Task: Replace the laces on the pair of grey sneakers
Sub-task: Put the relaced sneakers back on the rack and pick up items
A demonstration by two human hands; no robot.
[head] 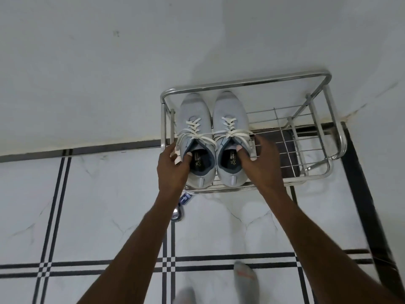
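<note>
Head view, looking down: we see two grey sneakers side by side on the top shelf of a metal rack, toes toward the wall, heels toward us. The rack stands against the wall on a white tiled floor with black lines.

Our left hand grips the left sneaker at its collar: fingers are curled into the opening over the dark insole, thumb outside on the sneaker's left flank. Our right hand grips the right sneaker the same way, with fingertips hooked over the collar's right edge into the opening and the rest of the hand against the outer side. Both sneakers sit flat on the wire shelf; we cannot tell whether either is lifted.

Both sneakers carry white laces, crossed up the tongue and tied. The loose loops spill sideways and the two sets meet between the sneakers.

To the right of the sneakers the shelf shows bare wire, and through it a lower shelf and the floor. Under our left wrist, a small blue-and-white tag and a metal piece show by the rack's front corner; we cannot tell what they are. At the bottom edge, our feet in grey socks stand on the tiles
</note>
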